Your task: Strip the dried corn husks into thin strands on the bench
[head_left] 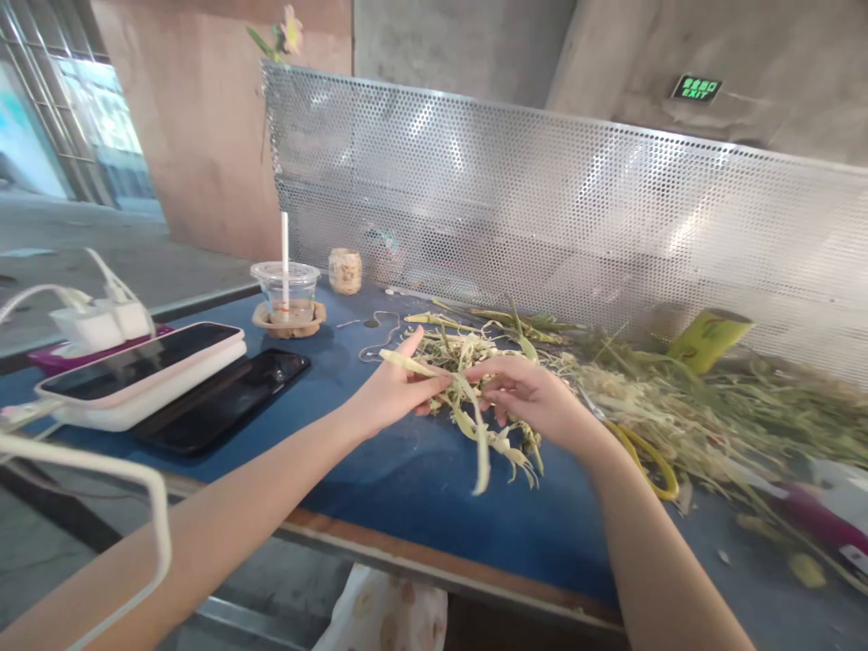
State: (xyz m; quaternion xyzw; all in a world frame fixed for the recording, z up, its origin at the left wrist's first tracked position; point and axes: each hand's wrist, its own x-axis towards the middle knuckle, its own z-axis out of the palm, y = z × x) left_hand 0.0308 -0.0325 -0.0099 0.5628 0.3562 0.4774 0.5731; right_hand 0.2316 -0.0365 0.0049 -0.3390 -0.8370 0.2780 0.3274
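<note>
Over the blue tabletop (407,488), both hands meet at a tangled bundle of pale dried plant strips (467,353). My left hand (393,393) has its thumb raised and its fingers closed on a flat pale-green leaf strip (481,457), which crosses the front of the bundle and hangs down. My right hand (522,393) is bent over the same strip from the other side, fingertips pinched at the crossing. Its fingers partly hide the contact point. Loose curled ends dangle below the hands.
Right of my hands lie yellow-handled scissors (644,463), a heap of dried stalks (725,416) and a tilted yellow-green can (709,339). At left are a black phone (227,402), a pink-edged phone (149,357), a cup with straw (288,287) and a jar (345,271). A perforated metal panel (508,190) stands behind.
</note>
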